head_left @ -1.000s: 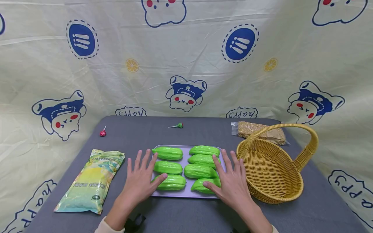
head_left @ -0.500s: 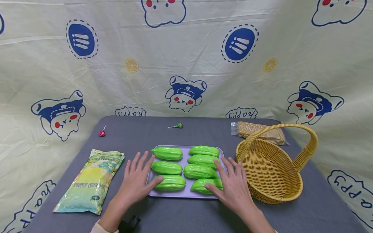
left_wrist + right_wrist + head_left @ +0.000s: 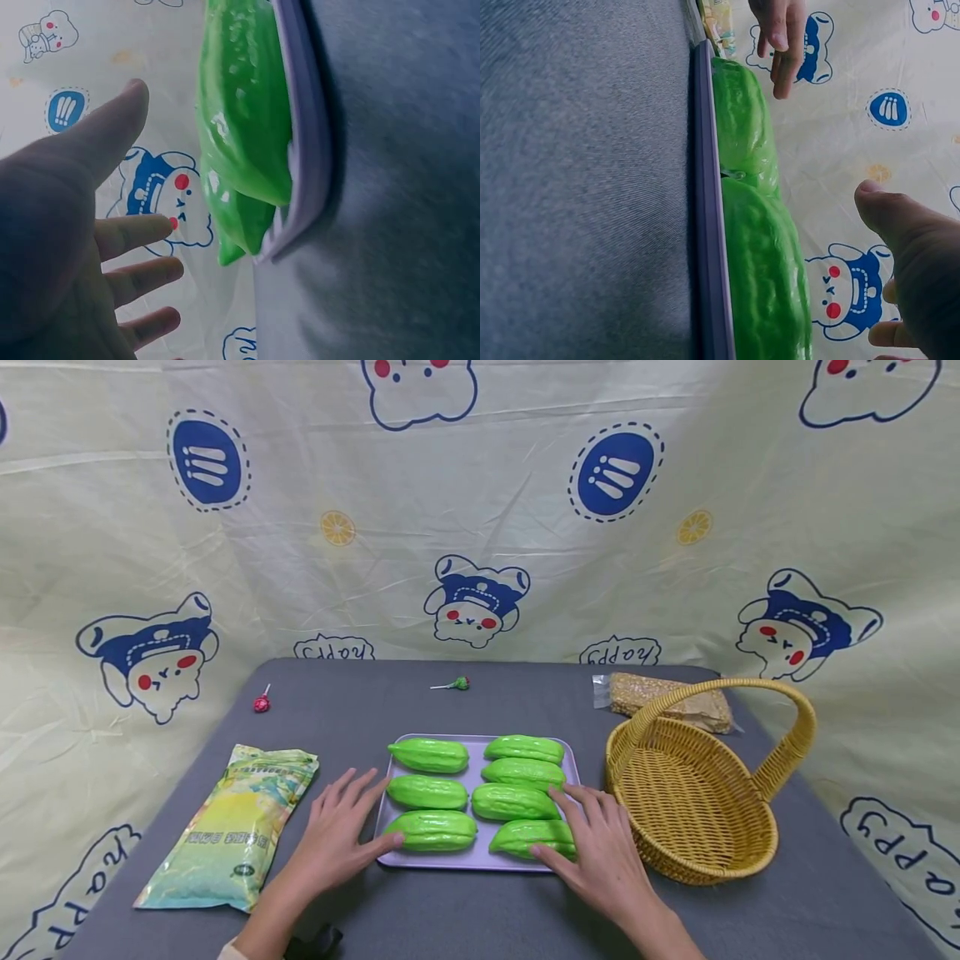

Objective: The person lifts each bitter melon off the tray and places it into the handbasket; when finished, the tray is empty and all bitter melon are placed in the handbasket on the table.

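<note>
Several green ridged bitter melons [image 3: 432, 832] lie in two columns on a lilac tray [image 3: 480, 863]. Three are in the left column. My left hand [image 3: 337, 839] hovers at the tray's left edge, fingers spread, the thumb reaching over the rim by the front melon. Over the right edge is my right hand [image 3: 603, 847], its thumb and index finger above the front right bitter melon [image 3: 528, 837]. In the left wrist view the left hand [image 3: 60, 232] is apart from the bitter melons [image 3: 244, 97]. The right wrist view shows the right hand [image 3: 930, 270] holding nothing.
A wicker basket [image 3: 697, 810] with a tall handle stands right of the tray, close to the right hand. A bag of grain [image 3: 637, 689] lies behind it. A printed yellow-green bag [image 3: 232, 827] lies left. Red [image 3: 262, 702] and green [image 3: 459, 683] lollipops lie farther back.
My left hand has drawn back leftward and toward me, off the left melons. The right hand has lowered slightly toward me, its fingers bending a little. The tray's left rim now shows more.
</note>
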A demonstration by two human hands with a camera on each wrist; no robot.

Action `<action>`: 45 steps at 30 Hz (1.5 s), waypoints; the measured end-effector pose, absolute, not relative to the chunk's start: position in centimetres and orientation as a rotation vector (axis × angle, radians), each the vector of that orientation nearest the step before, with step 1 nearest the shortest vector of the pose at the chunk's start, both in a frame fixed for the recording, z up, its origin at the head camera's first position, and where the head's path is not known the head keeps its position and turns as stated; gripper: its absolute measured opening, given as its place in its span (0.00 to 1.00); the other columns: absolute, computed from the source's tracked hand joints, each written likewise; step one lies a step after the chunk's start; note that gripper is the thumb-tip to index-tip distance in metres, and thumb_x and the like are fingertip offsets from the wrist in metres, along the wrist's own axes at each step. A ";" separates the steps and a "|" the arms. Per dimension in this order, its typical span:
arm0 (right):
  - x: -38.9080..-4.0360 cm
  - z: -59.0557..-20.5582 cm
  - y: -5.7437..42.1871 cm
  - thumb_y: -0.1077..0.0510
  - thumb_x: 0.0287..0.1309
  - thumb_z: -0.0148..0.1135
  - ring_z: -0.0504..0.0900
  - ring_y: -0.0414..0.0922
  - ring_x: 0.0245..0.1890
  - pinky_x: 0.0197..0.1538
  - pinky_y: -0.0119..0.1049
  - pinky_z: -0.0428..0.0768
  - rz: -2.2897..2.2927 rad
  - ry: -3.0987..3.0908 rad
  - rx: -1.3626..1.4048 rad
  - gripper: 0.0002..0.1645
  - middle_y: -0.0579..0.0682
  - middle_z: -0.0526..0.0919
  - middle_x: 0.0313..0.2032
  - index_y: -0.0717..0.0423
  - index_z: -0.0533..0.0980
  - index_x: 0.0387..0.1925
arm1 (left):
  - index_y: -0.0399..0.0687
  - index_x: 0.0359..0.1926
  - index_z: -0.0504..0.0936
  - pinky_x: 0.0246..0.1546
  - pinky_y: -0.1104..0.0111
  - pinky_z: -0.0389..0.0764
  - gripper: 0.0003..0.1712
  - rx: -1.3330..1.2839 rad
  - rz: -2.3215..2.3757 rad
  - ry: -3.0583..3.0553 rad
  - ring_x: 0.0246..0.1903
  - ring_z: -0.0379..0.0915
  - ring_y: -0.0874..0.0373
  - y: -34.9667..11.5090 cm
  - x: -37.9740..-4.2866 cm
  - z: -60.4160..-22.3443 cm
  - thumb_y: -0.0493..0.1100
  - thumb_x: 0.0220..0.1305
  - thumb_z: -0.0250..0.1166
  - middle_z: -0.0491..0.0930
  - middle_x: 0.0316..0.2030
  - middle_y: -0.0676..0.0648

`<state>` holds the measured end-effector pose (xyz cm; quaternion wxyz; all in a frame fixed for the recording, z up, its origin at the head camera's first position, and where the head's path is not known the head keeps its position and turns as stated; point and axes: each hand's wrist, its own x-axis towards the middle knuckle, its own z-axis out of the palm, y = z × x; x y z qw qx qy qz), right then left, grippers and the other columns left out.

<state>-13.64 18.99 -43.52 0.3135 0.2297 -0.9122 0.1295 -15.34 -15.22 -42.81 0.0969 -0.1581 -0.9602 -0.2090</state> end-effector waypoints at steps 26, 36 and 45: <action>-13.4 -45.1 20.3 0.42 0.38 0.75 0.72 0.44 0.46 0.46 0.43 0.70 0.390 -2.579 0.575 0.39 0.48 0.78 0.46 0.53 0.75 0.54 | 0.47 0.60 0.74 0.53 0.41 0.61 0.39 -0.599 -0.916 -2.905 0.63 0.57 0.42 -17.2 -15.6 -45.2 0.58 0.48 0.71 0.69 0.62 0.44; -13.8 -45.7 20.6 0.46 0.35 0.77 0.72 0.41 0.44 0.45 0.40 0.72 0.419 -2.551 0.608 0.36 0.46 0.78 0.45 0.54 0.78 0.49 | 0.46 0.60 0.73 0.52 0.46 0.60 0.38 -0.639 -1.028 -2.876 0.60 0.58 0.45 -17.5 -15.9 -45.9 0.53 0.49 0.72 0.69 0.63 0.44; -14.2 -46.0 20.7 0.46 0.35 0.77 0.72 0.40 0.44 0.45 0.40 0.73 0.454 -2.573 0.609 0.34 0.44 0.78 0.43 0.51 0.78 0.48 | 0.46 0.60 0.74 0.53 0.45 0.58 0.37 -0.643 -1.064 -2.887 0.61 0.57 0.44 -17.5 -16.4 -46.2 0.53 0.49 0.71 0.68 0.64 0.44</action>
